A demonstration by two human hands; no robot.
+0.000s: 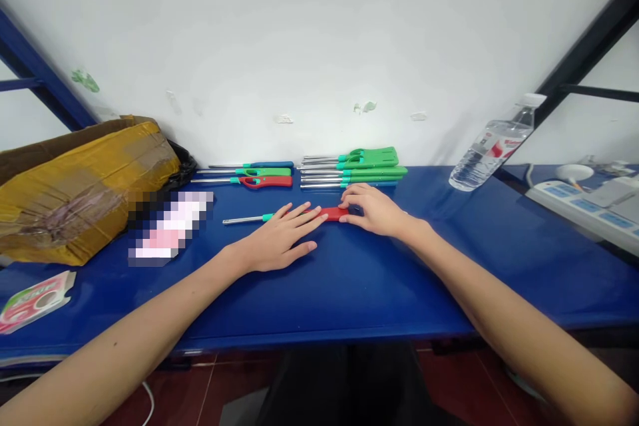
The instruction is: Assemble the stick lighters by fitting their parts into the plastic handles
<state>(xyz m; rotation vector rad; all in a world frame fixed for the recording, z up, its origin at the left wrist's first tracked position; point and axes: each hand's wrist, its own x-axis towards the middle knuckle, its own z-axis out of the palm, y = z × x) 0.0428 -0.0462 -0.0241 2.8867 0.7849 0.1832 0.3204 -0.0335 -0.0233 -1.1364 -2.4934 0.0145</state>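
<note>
A long-necked gas lighter with a red handle (333, 213) lies crosswise on the blue table, its metal tube pointing left. My left hand (279, 239) rests over its trigger part, fingers stretched and spread, hiding that section. At the handle's right end, my right hand (373, 212) grips it between thumb and fingers. A dark blue bit (355, 211) shows beside the right fingers; I cannot tell what it is. Behind the hands lie a blue lighter (272, 164), a green lighter (273, 172) and another red lighter (274, 182), with a pile of mostly green lighters (374, 158) to their right.
A taped carton (90, 193) sits at the left, near a blurred-out pale item (172, 226) and a printed card (37, 301). A tilted water bottle (494, 143) leans at the back right. Beyond it is a white power strip (584, 206). A wall closes the back.
</note>
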